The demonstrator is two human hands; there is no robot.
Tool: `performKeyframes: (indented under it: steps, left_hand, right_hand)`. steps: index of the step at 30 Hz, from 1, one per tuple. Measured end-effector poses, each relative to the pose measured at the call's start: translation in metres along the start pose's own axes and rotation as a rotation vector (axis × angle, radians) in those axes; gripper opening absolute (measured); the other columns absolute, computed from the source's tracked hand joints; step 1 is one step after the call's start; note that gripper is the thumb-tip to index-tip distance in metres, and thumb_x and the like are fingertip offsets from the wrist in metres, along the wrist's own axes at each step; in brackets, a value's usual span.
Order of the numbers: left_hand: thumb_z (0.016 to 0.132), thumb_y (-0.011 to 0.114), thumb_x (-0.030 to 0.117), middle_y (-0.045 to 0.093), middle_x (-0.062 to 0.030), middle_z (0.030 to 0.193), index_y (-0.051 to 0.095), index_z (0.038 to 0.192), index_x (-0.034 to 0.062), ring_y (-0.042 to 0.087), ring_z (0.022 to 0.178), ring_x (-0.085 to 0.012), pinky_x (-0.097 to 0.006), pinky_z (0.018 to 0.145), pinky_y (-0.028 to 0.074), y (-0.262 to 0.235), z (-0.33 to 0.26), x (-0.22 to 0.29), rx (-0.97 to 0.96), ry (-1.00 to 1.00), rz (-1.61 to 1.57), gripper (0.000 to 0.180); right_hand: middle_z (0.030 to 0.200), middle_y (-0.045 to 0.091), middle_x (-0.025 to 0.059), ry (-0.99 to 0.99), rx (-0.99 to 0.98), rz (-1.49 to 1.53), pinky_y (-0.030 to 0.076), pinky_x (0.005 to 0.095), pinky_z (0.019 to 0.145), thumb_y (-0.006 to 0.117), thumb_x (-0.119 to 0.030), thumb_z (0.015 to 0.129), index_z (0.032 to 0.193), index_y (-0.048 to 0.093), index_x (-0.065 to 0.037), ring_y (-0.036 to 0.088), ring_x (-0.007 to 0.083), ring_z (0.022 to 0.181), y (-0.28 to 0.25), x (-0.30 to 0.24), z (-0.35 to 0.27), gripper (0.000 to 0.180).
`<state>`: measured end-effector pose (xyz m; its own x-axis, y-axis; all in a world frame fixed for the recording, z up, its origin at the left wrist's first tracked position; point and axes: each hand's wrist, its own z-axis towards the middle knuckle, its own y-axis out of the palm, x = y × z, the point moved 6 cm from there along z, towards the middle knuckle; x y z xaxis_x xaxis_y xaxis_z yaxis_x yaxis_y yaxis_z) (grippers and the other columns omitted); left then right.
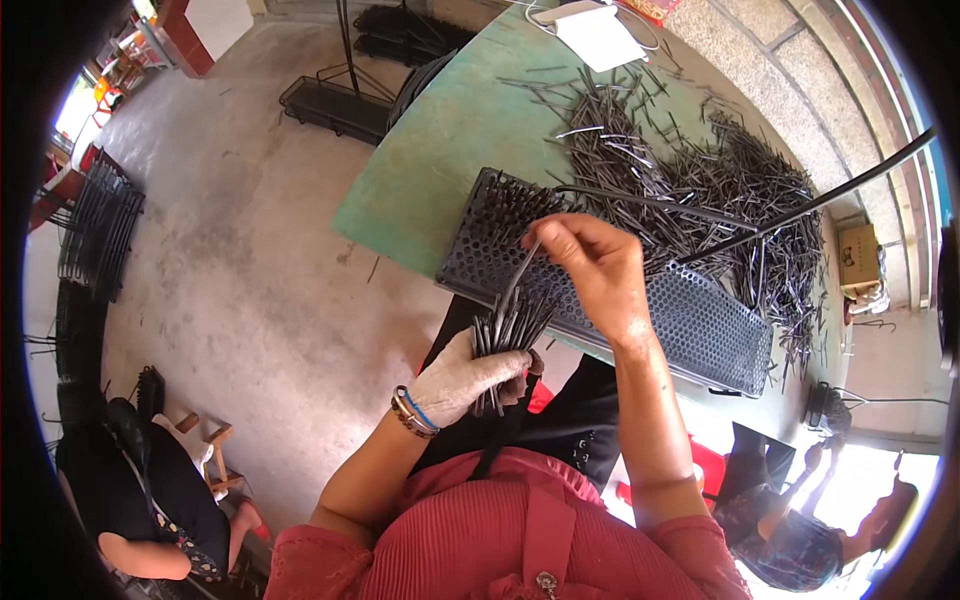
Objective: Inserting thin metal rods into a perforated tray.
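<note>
My left hand (452, 380), in a pale work glove, is wrapped round a bundle of thin black strips (512, 325) that fan out at the top. My bare right hand (606, 280) pinches the upper end of a single strip (523, 268) between thumb and fingertips, and its lower end reaches the bundle. Just beyond my hands lies a long black perforated tray (700, 325) at the near edge of the table. Many short strips (510, 205) stand upright in the holes at its left end; the holes toward the right are bare.
A big heap of loose black strips (720, 185) covers the far right of the green table (420, 190). Black rods (850, 185) cross above it. A white device with a cable (600, 38) lies at the back. Two people (125, 490) sit nearby, left and right.
</note>
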<state>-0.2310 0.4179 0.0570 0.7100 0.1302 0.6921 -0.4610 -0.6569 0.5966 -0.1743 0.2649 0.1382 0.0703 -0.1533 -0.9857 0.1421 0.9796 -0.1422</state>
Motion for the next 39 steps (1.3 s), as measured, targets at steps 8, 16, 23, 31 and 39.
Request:
performKeyframes:
  steps: [8,16,23,31,39]
  left_hand:
    - [0.093,0.062,0.016,0.068,-0.0093,0.094,0.061,0.107,-0.002,0.065,0.075,-0.0139,-0.03,0.068,0.057,0.0,0.004,-0.01,0.031,-0.041,-0.196,0.023]
    - [0.09,0.063,0.016,0.069,-0.0115,0.092,0.059,0.112,-0.0004,0.069,0.077,-0.0194,-0.032,0.069,0.059,-0.004,0.002,-0.015,0.066,-0.036,-0.206,0.027]
    - [0.09,0.063,0.015,0.069,-0.0112,0.094,0.059,0.114,-0.0007,0.069,0.081,-0.0192,-0.032,0.069,0.059,-0.006,0.002,-0.016,0.083,-0.035,-0.241,0.029]
    - [0.091,0.063,0.01,0.07,-0.0105,0.094,0.064,0.108,-0.0035,0.068,0.08,-0.0161,-0.029,0.07,0.057,-0.005,-0.004,-0.01,0.102,-0.006,-0.201,0.021]
    - [0.091,0.063,0.008,0.068,-0.0115,0.097,0.062,0.107,-0.0024,0.067,0.082,-0.0172,-0.03,0.073,0.057,-0.001,-0.005,-0.002,0.077,0.099,-0.297,0.019]
  right_hand:
    - [0.09,0.071,0.0068,-0.083,0.317,-0.109,0.052,0.0231,0.074,0.065,-0.012,0.095,0.106,0.068,0.005,0.064,0.0091,0.08,-0.021,0.018,0.002,0.021]
    - [0.093,0.074,0.0076,-0.158,0.331,-0.178,0.051,0.0238,0.076,0.066,-0.011,0.093,0.107,0.069,0.001,0.066,0.01,0.082,-0.015,0.021,-0.006,0.019]
    - [0.095,0.072,0.0081,-0.408,0.225,-0.565,0.046,0.0336,0.088,0.072,-0.008,0.084,0.1,0.073,-0.003,0.065,0.024,0.091,-0.002,0.007,-0.012,0.017]
    - [0.103,0.068,0.0059,-0.57,0.231,-0.856,0.043,0.0374,0.087,0.075,-0.01,0.078,0.098,0.072,-0.005,0.06,0.026,0.097,0.004,-0.006,-0.015,0.021]
    - [0.103,0.068,0.0108,-0.395,0.214,-0.65,0.047,0.0368,0.085,0.071,-0.007,0.081,0.104,0.071,-0.002,0.061,0.0283,0.094,-0.007,-0.009,-0.019,0.023]
